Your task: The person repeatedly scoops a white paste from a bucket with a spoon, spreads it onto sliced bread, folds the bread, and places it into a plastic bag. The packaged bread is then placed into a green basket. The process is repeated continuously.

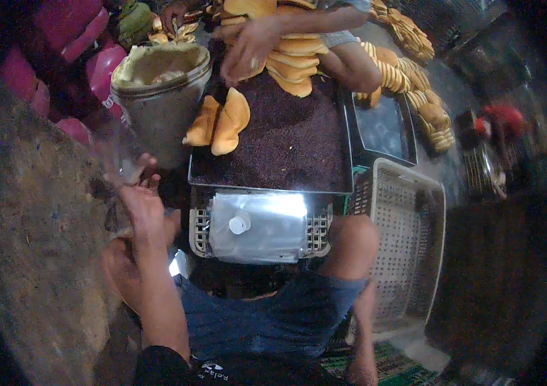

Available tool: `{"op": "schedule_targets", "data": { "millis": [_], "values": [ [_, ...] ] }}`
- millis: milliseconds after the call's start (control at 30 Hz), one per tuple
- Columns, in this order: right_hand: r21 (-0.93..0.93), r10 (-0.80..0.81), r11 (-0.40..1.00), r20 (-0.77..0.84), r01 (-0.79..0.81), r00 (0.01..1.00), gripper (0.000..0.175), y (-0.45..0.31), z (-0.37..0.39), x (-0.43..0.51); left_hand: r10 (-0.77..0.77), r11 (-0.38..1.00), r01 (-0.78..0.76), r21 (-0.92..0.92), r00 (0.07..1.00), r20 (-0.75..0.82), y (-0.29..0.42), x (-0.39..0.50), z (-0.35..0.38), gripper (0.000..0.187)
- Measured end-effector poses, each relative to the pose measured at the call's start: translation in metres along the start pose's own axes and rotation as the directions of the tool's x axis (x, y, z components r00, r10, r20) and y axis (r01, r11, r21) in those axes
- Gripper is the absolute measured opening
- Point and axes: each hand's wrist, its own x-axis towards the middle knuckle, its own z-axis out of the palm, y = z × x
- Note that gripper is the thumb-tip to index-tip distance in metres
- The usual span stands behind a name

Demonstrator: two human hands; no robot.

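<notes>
My left hand (143, 181) is raised beside the grey bucket (162, 108), fingers partly curled and blurred; a faint translucent shape is near it, and whether it is held cannot be told. My right forearm (364, 309) runs beside my knee, its hand out of view. Before me, a metal tray (271, 189) holds a dark, grainy layer (297, 140). Two split bread buns (230, 123) lie at its left edge, and a stack of flat buns (293, 62) is at its far side. Clear plastic bags (268, 231) with a small white round object (239, 223) lie on a plastic crate (324, 231).
Another person's hand (249, 50) reaches over the tray's far side; a second hand (174, 19) is near buns at the top. An upright-walled plastic crate (399, 241) and a dark tray (384, 125) stand right. Rows of buns (399, 77) lie beyond. Pink bags (102, 67) are at upper left.
</notes>
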Motion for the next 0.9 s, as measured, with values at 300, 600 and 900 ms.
{"op": "schedule_targets", "data": {
  "millis": [300,600,900],
  "values": [
    [-0.054,-0.088,0.994,0.149,0.097,0.985,0.058,0.091,0.063,0.0,0.008,0.999,-0.011,0.033,0.994,0.109,-0.004,-0.005,0.026,0.065],
    [0.361,-0.543,0.729,-0.213,0.582,0.812,0.072,-0.28,-0.047,0.062,0.063,0.998,-0.063,0.009,0.993,-0.101,0.013,0.001,0.023,0.058],
    [0.107,-0.585,0.759,-0.321,0.642,0.745,0.096,-0.418,0.219,0.04,-0.028,0.996,0.011,-0.091,0.983,-0.182,0.016,0.022,-0.015,0.056]
  ]
}}
